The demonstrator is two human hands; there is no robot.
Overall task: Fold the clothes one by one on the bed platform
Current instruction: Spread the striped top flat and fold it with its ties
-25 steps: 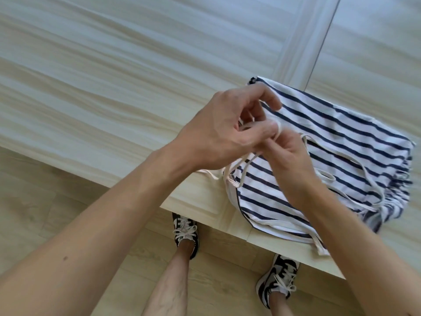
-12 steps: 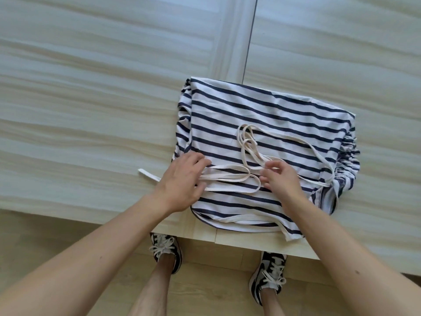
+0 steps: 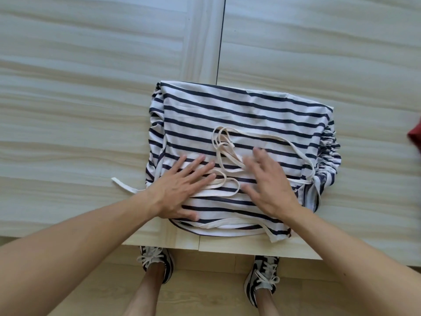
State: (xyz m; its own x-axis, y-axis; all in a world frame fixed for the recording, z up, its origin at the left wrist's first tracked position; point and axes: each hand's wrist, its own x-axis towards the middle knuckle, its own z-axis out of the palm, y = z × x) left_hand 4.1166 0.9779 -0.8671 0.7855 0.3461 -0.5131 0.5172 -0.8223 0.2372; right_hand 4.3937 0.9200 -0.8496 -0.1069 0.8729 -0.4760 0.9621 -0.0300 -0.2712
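Striped garment [image 3: 239, 115], navy and white, lies folded into a rough rectangle on the pale wood bed platform [image 3: 79, 110], close to its near edge and over the seam between 2 panels. I see my left hand [image 3: 180, 192] pressed flat on its near left part, fingers spread, gripping nothing. My right hand [image 3: 271, 185] lies flat on the near right part, fingers apart too and slightly blurred. Cream ties [image 3: 225, 156] loop loosely across the fabric between both hands, and 1 end trails off the left side onto the platform. Something red [image 3: 415, 140] shows at the right edge.
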